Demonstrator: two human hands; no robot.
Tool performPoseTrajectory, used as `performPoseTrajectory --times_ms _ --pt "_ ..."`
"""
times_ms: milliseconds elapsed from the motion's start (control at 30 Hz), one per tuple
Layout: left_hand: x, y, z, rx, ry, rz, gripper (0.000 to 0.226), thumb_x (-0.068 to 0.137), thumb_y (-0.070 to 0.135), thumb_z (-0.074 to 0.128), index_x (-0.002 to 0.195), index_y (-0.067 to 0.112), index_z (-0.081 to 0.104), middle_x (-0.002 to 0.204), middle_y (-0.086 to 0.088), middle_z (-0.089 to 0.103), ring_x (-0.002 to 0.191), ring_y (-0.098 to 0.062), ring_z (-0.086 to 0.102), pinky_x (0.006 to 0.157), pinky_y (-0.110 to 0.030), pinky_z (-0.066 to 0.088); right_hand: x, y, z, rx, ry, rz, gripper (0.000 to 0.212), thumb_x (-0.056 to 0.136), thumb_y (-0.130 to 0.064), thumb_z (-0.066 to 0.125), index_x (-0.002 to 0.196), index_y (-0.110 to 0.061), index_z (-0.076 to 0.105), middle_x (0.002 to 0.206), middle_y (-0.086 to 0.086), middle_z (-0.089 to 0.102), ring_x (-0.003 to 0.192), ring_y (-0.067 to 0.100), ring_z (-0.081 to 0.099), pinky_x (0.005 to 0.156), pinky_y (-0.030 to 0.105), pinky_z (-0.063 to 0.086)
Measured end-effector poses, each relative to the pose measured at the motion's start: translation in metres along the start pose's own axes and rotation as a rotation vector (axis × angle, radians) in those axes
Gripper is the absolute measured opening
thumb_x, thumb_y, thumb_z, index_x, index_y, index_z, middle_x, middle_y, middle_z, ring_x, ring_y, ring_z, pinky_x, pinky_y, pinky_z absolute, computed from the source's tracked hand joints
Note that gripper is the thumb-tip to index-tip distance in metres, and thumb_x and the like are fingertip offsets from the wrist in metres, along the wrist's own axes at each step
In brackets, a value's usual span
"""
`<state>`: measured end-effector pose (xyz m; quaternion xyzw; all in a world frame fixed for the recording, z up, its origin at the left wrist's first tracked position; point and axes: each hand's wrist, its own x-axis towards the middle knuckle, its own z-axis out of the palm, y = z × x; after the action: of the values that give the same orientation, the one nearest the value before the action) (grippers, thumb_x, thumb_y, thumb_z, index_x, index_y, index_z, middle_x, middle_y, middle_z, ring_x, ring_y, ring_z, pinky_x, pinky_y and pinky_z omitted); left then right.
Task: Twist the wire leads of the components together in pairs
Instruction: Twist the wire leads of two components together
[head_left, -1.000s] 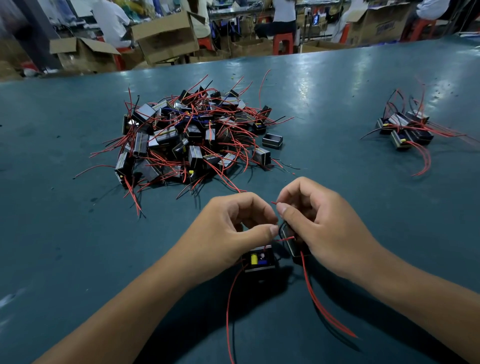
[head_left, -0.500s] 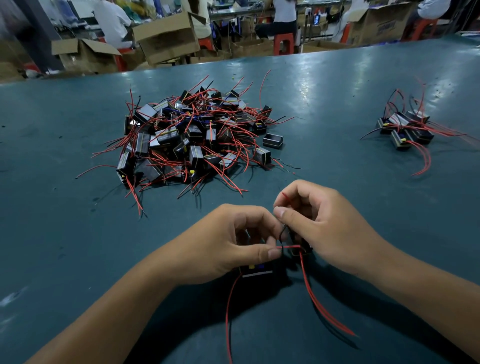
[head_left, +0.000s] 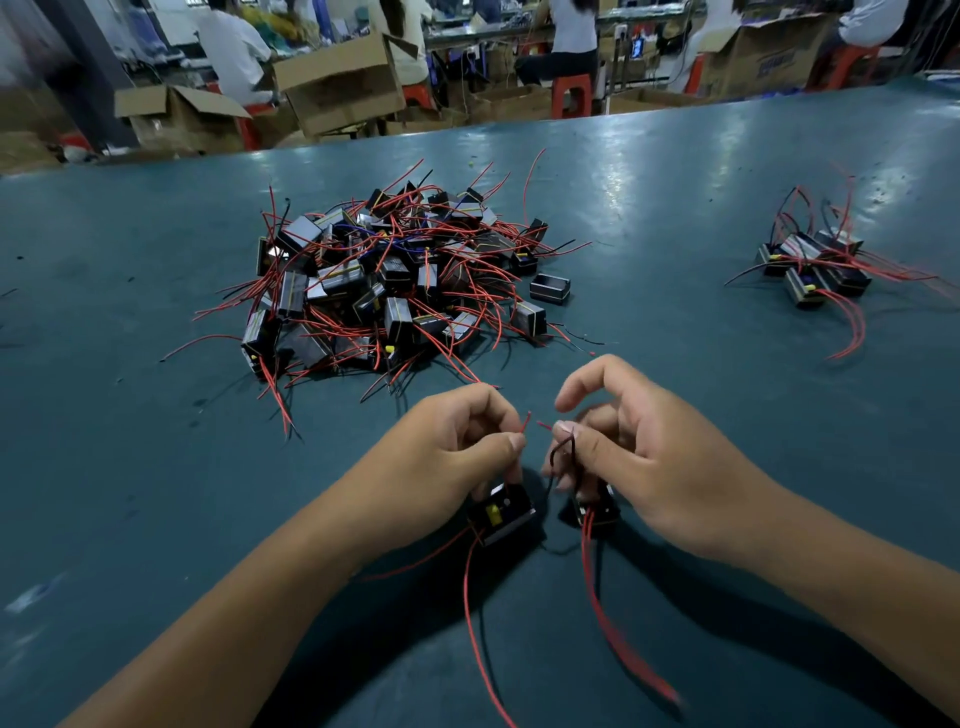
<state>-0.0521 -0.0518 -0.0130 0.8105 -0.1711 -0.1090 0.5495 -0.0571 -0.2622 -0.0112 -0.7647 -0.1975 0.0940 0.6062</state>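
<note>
A wide dark green surface (head_left: 156, 467) fills most of the view, with some glare on its far part. The left hand (head_left: 457, 447) is closed on a short red lead (head_left: 525, 422) between thumb and finger, and a black component (head_left: 501, 514) sits under it on the surface. The right hand (head_left: 639, 457) pinches a dark lead (head_left: 558, 452) with the thumb, while its index finger is lifted and bent; a second component (head_left: 592, 512) is just below it. The two lead tips are near but apart. A large pile of components (head_left: 384, 280) with red wires lies further away, and a small group (head_left: 815, 265) lies far to the right. Behind the surface stand open cardboard boxes (head_left: 337, 83), red stools (head_left: 571, 93) and seated people.
</note>
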Motion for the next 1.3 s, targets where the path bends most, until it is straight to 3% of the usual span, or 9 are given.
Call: performPoseTrajectory --times_ms 233,333,533,767,1000,1133,1300 --pt "0.002 -0.002 0.003 -0.039 0.024 0.032 0.008 0.093 0.023 0.059 0.093 0.015 0.062 0.068 0.000 0.065 0.057 -0.014 0.051 0.054 -0.022 0.042 -0.002 0.001 0.004 -0.187 -0.018 -0.057 0.013 0.096 -0.022 0.062 0.085 -0.027 0.064 0.068 0.002 0.068 0.055 0.011 0.063 0.052 0.020 0.049" --pt "0.002 -0.002 0.005 -0.052 0.024 0.039 0.008 0.096 0.019 0.060 0.092 0.012 0.061 0.066 0.003 0.065 0.055 -0.013 0.050 0.054 -0.021 0.041 -0.003 0.001 0.005 -0.220 0.043 -0.051 0.012 0.094 -0.026 0.064 0.082 -0.027 0.063 0.062 0.003 0.066 0.048 0.011 0.060 0.046 0.021 0.046" --pt "0.002 -0.002 0.008 -0.053 0.058 0.036 0.010 0.099 0.012 0.059 0.090 0.010 0.061 0.066 -0.001 0.066 0.051 -0.014 0.047 0.050 -0.022 0.040 -0.002 0.000 0.007 -0.116 0.127 0.011 0.016 0.092 -0.023 0.065 0.076 -0.024 0.063 0.058 0.002 0.065 0.044 0.013 0.060 0.040 0.020 0.044" --pt "0.003 -0.002 0.007 -0.067 0.083 0.056 0.010 0.096 0.015 0.060 0.089 0.010 0.062 0.069 0.000 0.069 0.051 -0.014 0.049 0.055 -0.028 0.042 0.000 0.001 0.008 -0.018 0.157 0.060 0.016 0.094 -0.013 0.060 0.080 -0.015 0.067 0.064 0.006 0.069 0.051 0.019 0.063 0.046 0.024 0.049" --pt "0.004 0.000 0.009 -0.082 0.116 0.016 0.018 0.089 0.029 0.059 0.083 0.011 0.060 0.064 -0.003 0.067 0.050 -0.015 0.051 0.054 -0.027 0.041 0.000 0.001 0.007 -0.023 0.174 0.062 0.012 0.090 -0.015 0.067 0.079 -0.019 0.063 0.060 0.008 0.066 0.048 0.022 0.063 0.044 0.027 0.050" --pt "0.001 0.004 0.012 -0.085 0.105 0.027 0.031 0.084 0.043 0.069 0.084 0.013 0.061 0.065 -0.001 0.064 0.055 -0.015 0.053 0.057 -0.030 0.043 0.001 0.000 0.009 -0.032 0.192 0.063 0.012 0.086 -0.021 0.072 0.080 -0.016 0.062 0.057 0.006 0.064 0.048 0.025 0.063 0.044 0.028 0.050" --pt "-0.002 0.009 0.016 -0.088 0.075 0.033 0.046 0.072 0.056 0.073 0.085 0.013 0.062 0.069 0.001 0.057 0.063 -0.014 0.047 0.059 -0.033 0.038 0.000 -0.002 0.009 -0.041 0.170 0.056 0.019 0.078 -0.030 0.070 0.082 -0.013 0.062 0.055 0.005 0.064 0.044 0.014 0.060 0.045 0.021 0.047"
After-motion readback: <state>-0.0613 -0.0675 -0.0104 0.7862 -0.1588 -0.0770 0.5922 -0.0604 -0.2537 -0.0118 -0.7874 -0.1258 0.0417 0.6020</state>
